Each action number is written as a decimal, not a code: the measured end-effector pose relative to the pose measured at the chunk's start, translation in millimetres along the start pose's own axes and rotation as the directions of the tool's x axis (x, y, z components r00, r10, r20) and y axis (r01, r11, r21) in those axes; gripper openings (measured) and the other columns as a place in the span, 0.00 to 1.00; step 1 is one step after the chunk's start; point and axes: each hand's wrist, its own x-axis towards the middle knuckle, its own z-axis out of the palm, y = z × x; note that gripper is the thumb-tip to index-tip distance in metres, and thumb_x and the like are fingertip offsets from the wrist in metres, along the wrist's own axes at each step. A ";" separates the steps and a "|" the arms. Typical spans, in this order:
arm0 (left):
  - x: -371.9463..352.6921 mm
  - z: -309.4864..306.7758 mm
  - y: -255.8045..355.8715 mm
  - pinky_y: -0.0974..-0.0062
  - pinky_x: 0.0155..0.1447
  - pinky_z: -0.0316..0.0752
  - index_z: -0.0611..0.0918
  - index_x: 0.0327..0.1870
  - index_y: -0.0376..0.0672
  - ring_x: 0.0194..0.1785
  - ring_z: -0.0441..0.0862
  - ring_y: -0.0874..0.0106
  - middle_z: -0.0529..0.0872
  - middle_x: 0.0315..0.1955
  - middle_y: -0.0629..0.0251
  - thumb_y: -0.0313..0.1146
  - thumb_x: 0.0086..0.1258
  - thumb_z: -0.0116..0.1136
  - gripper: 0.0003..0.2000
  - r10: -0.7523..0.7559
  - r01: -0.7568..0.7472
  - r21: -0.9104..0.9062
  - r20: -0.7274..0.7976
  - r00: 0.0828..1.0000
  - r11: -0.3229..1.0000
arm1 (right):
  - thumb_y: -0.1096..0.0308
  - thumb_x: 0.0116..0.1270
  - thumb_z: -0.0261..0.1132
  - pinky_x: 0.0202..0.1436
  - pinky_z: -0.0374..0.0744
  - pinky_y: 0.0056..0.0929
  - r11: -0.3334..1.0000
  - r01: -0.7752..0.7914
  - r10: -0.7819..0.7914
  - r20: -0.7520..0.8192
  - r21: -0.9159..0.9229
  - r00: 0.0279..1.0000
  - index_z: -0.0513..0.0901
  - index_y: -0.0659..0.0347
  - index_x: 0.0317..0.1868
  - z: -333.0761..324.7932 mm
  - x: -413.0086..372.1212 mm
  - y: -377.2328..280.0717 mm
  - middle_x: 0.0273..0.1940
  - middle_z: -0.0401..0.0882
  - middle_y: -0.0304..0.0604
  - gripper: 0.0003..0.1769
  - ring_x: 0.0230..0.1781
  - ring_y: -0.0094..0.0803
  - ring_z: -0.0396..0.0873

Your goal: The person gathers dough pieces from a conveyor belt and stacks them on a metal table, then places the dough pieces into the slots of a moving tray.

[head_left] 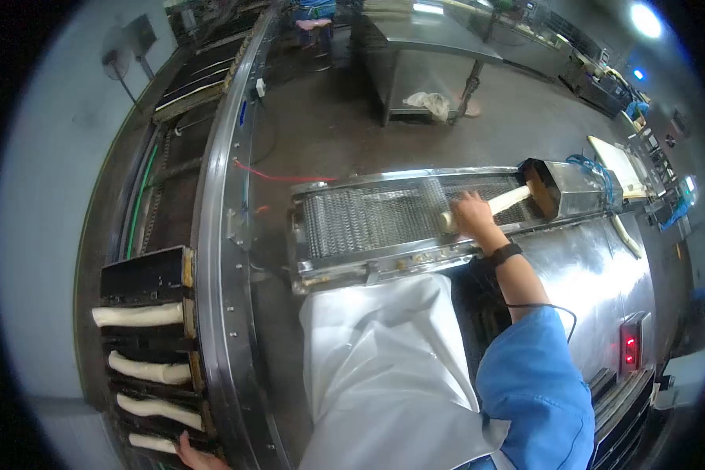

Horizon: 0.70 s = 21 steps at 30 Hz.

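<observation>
steel bakery line on a dark wet floor, mesh belt (368,219) running across the middle. right fingers (460,210) are curled down over the near end of a long dough roll (503,200), clamped on it. right hand (471,213) sits on the belt's right part. the roll lies on the mesh, far end at the mouth of a brown chute (542,188). black band (506,253) on the wrist, blue sleeve (536,384) behind it, white apron (384,368) below the belt frame. left hand (189,454) is at the bottom edge, mostly cut off, beside the lowest dough piece (150,443); can't tell if its fingers are apart or together. more dough pieces (139,315) lie in black trays (145,274) on the curved conveyor at left. red display (630,348) on the machine at right. steel table (439,39) at the back.
</observation>
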 end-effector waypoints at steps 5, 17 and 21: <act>92.2 -45.8 -23.3 0.55 0.68 0.68 0.73 0.68 0.37 0.66 0.71 0.54 0.72 0.67 0.51 0.39 0.60 0.68 0.34 0.494 -0.271 0.755 -0.080 0.866 0.598 | 0.70 0.46 0.75 0.55 0.80 0.40 0.762 0.036 -0.001 -0.054 0.646 0.999 0.82 0.56 0.47 -69.8 -21.2 -26.5 0.43 0.80 0.51 0.23 0.48 0.48 0.80; 199.1 61.6 0.9 0.62 0.72 0.63 0.60 0.77 0.43 0.71 0.66 0.58 0.63 0.74 0.50 0.41 0.68 0.66 0.39 0.356 -0.448 0.534 0.272 0.894 0.717 | 0.62 0.62 0.74 0.52 0.86 0.40 -0.500 0.307 0.548 0.022 0.810 0.836 0.75 0.59 0.56 -105.7 -110.7 112.2 0.51 0.76 0.45 0.25 0.53 0.39 0.79; 177.1 36.9 25.2 0.61 0.67 0.69 0.60 0.77 0.40 0.64 0.73 0.58 0.69 0.69 0.49 0.42 0.66 0.70 0.42 0.297 -0.206 0.686 -0.016 0.955 0.698 | 0.66 0.70 0.67 0.57 0.82 0.38 0.328 0.385 0.683 -0.498 0.862 0.534 0.77 0.58 0.58 -114.2 -186.0 226.0 0.56 0.77 0.44 0.18 0.51 0.36 0.80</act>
